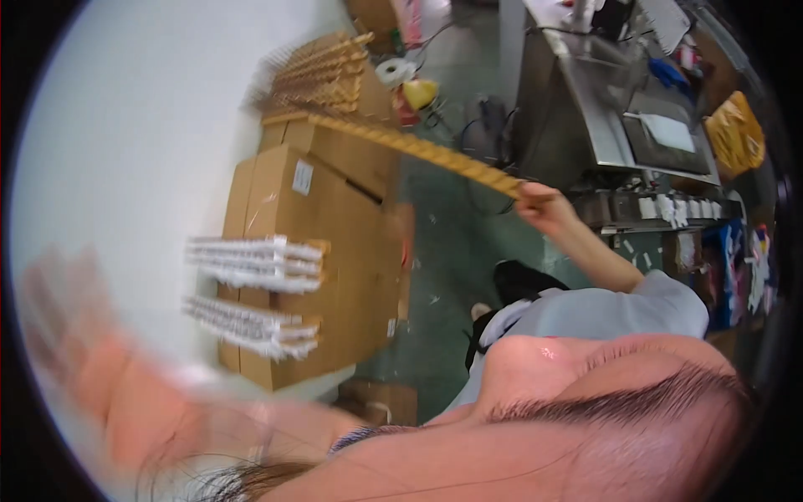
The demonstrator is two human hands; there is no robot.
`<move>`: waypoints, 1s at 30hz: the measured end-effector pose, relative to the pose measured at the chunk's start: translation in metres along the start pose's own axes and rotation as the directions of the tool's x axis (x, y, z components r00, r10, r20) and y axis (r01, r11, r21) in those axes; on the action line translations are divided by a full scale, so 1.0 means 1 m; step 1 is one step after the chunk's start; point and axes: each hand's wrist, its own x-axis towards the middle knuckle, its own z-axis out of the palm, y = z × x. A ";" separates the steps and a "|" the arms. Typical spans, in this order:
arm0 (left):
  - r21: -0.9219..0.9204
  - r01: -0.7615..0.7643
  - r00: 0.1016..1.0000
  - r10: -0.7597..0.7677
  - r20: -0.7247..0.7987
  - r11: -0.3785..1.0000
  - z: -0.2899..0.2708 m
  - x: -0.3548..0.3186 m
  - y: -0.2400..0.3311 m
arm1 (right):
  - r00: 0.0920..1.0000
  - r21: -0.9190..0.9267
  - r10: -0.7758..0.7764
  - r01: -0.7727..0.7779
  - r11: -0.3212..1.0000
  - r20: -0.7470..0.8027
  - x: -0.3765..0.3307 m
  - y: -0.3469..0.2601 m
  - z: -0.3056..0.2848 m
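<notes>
My right hand point(539, 207) is closed around one end of a long tan strip point(418, 151). The strip has a notched, rope-like edge and slants up and left from my fist. Its far end blurs out in front of a stack of similar tan strips point(322, 79) lying on cardboard boxes. My left hand point(109, 376) is raised at the left near the white wall, smeared by motion. Its fingers look stretched out and apart, and nothing shows in them. Two bundles of white, ragged-edged strips, an upper bundle point(255, 263) and a lower bundle point(255, 328), stand out against the boxes.
Tall cardboard boxes point(335, 268) stand along the white wall point(159, 142). At the right is a steel machine table point(615, 138) with a yellow bag point(736, 134) beside it. A white roll point(395, 72) and cables lie toward the back; scraps dot the green floor point(443, 251).
</notes>
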 end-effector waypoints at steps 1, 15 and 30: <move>-0.020 -0.041 0.999 0.041 0.012 0.999 -0.010 0.002 -0.005 | 0.999 0.072 0.035 -0.035 0.997 -0.004 0.039 0.013 0.003; 0.492 -0.535 0.757 0.648 -0.082 0.687 -0.118 -0.019 0.005 | 0.964 -0.046 0.267 -0.266 0.963 0.019 0.428 0.103 0.175; 0.917 -0.289 0.628 0.777 -0.035 0.275 -0.068 -0.059 0.026 | 0.504 -0.049 -0.224 0.473 0.880 0.834 0.305 0.011 0.346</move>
